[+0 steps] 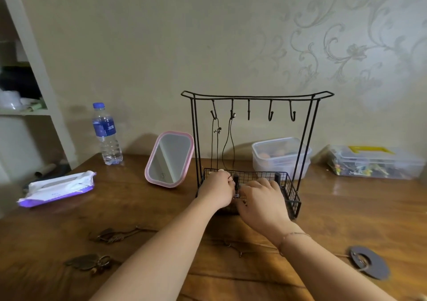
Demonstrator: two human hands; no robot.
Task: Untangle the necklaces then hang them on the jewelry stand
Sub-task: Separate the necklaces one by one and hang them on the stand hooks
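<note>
While both hands work inside the wire basket at the foot of the jewelry stand point(255, 139), a small tangle of necklaces point(237, 195) sits between them. From the left hand point(218, 188) the tangle lies at 3 o'clock; from the right hand point(262, 196) it lies at 9 o'clock, touching both. Both hands have curled fingers that appear to pinch the cords, though the fingertips are hidden. The tangle's long axis cannot be told. Neither hand looks nearer. Straight up at 12 o'clock, 2 corded necklaces point(216, 143) hang from the 2 leftmost hooks; 3 hooks point(270, 111) stand free.
</note>
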